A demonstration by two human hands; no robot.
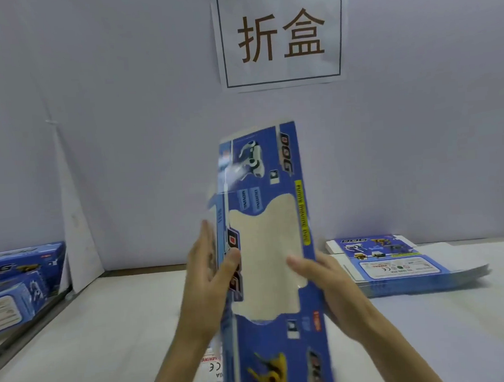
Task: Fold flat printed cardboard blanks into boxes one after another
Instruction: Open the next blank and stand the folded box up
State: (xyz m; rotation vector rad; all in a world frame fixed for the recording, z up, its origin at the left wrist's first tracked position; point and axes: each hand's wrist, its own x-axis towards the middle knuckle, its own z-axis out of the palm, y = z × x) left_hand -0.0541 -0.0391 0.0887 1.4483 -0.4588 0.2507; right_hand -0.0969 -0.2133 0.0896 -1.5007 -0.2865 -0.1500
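Note:
I hold a long blue printed cardboard blank (265, 248) upright above the table, with a clear window in its middle and "DOG" lettering along the edge. My left hand (210, 280) grips its left edge, thumb on the front panel and fingers behind. My right hand (331, 286) holds the right edge, thumb lying on the window. The blank looks partly opened, with a narrow side panel turned toward me on the left. A stack of flat blue blanks (395, 265) lies on the table at the right.
Folded blue boxes (19, 284) are piled at the left beside the table edge. The white table (121, 329) runs up to a pale wall with a paper sign (279, 34). Another printed piece (207, 371) lies flat under my hands.

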